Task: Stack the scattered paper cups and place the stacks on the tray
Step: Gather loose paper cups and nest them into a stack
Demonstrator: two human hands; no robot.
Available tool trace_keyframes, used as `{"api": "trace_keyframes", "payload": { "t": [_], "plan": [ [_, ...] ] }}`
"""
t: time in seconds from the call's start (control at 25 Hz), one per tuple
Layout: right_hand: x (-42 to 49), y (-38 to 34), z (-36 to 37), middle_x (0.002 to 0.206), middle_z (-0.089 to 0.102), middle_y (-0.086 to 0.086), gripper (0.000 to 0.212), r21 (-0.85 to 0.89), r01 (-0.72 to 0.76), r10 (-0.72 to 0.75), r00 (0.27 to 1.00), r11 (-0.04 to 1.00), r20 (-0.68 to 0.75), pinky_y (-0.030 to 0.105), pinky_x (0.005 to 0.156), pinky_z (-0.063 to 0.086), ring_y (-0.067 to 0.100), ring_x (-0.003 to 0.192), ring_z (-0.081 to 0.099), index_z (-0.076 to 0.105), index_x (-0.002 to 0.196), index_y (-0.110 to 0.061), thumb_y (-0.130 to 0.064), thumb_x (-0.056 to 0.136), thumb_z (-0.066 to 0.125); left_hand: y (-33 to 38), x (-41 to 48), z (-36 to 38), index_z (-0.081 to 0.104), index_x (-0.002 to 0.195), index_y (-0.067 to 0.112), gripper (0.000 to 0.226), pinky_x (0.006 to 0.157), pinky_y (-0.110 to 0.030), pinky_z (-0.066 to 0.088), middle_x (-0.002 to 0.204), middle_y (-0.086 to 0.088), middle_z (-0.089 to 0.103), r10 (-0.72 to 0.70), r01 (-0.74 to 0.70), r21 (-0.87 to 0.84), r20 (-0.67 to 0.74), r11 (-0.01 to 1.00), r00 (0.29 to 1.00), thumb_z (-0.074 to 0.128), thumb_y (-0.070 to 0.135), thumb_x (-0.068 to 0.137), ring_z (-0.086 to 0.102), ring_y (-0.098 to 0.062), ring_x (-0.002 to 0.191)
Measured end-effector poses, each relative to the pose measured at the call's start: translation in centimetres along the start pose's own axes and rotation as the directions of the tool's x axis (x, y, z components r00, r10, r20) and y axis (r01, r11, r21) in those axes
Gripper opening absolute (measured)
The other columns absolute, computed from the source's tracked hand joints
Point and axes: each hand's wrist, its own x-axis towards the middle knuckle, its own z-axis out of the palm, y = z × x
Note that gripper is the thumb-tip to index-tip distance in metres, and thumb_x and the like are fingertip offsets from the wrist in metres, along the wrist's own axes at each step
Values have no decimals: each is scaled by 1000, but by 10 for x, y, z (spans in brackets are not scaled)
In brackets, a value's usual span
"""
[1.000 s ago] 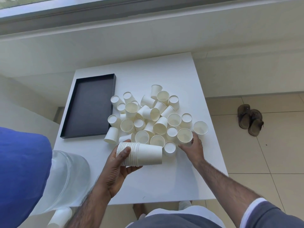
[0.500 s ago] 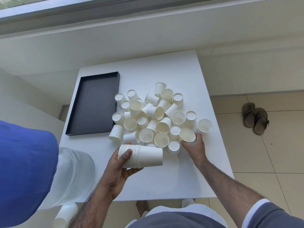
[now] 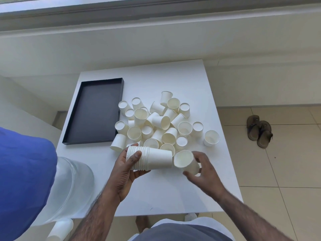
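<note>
My left hand grips a stack of white paper cups lying sideways, rims to the left, above the table's near half. My right hand holds a single paper cup, its mouth turned left toward the closed end of the stack, a small gap apart. Behind them a pile of several loose white cups lies on the white table. The black tray sits on the table's left side with nothing in it.
A large clear water bottle stands at the table's near-left corner beside a blue cloth. One cup sits apart at the right of the pile. A pair of brown sandals lies on the tiled floor to the right.
My right hand has lifted one cup out of the pile's near-right edge and brought it left and toward me, up to the stack's end. The left hand still holds the stack.
</note>
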Motion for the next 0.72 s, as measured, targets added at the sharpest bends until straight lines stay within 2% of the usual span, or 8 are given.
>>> {"api": "trace_keyframes", "payload": {
  "t": [0.12, 0.24, 0.36, 0.44, 0.48, 0.56, 0.64, 0.72],
  "plan": [
    [0, -29, 2, 128, 51, -14, 61, -112, 198, -188, 978, 974, 91, 31, 88, 54, 6, 118, 54, 53, 133, -31, -31, 78, 80, 0, 3, 5, 56, 142, 18, 73, 86, -52, 63, 139, -14, 64, 8, -10, 81, 20, 997, 1000, 82, 33, 76, 65, -31, 116],
    [7, -56, 9, 129, 51, -9, 59, -191, 327, -305, 943, 926, 134, 30, 93, 51, 9, 120, 52, 56, 136, -23, -28, 82, 80, -4, 2, 9, 58, 139, 24, 84, 81, -48, 64, 137, -11, 65, 0, -4, 155, 30, 988, 1000, 89, 42, 63, 68, -27, 115],
    [11, -71, 18, 132, 53, -7, 57, -236, 388, -351, 918, 891, 187, 26, 96, 48, 11, 122, 51, 56, 137, -21, -30, 86, 78, -7, 0, 11, 60, 135, 28, 78, 80, -51, 64, 134, -10, 65, -12, 7, 157, 30, 988, 999, 90, 38, 64, 67, -30, 115],
    [14, -71, 20, 129, 57, -9, 52, -156, 384, -356, 917, 910, 181, 22, 95, 48, 11, 121, 55, 60, 133, -20, -38, 88, 76, -5, -2, 7, 60, 136, 28, 79, 78, -50, 63, 133, -10, 65, -12, 9, 136, 20, 991, 1000, 90, 38, 64, 66, -32, 114],
    [18, -68, 19, 124, 62, -11, 46, -50, 332, -324, 938, 942, 126, 18, 93, 48, 9, 116, 59, 64, 128, -21, -44, 88, 74, -4, -2, 4, 59, 137, 27, 81, 77, -48, 63, 133, -10, 65, -14, 12, 117, 15, 993, 1000, 90, 39, 63, 66, -32, 113],
    [32, -55, 12, 108, 70, -16, 31, 190, 134, -109, 985, 973, -138, 13, 84, 49, 2, 100, 66, 69, 112, -27, -49, 89, 69, -4, -4, 0, 57, 139, 23, 78, 77, -46, 62, 134, -11, 65, -20, 19, 61, 10, 998, 1000, 87, 35, 69, 65, -31, 113],
    [52, -24, -7, 101, 72, -10, 19, 270, -73, 189, 881, 960, -434, 17, 78, 48, 4, 91, 67, 67, 101, -28, -41, 89, 71, -6, -6, -4, 56, 142, 20, 69, 78, -46, 62, 134, -11, 66, -24, 24, 2, 11, 1000, 1000, 78, 30, 78, 65, -30, 114],
    [67, 22, -31, 111, 69, 6, 27, 224, -318, 389, 735, 921, -555, 27, 79, 47, 19, 99, 67, 63, 111, -19, -27, 88, 76, -9, -9, -7, 56, 143, 19, 65, 79, -46, 63, 133, -10, 68, -26, 27, -36, 11, 999, 1000, 74, 30, 81, 66, -30, 114]
  ]
}}
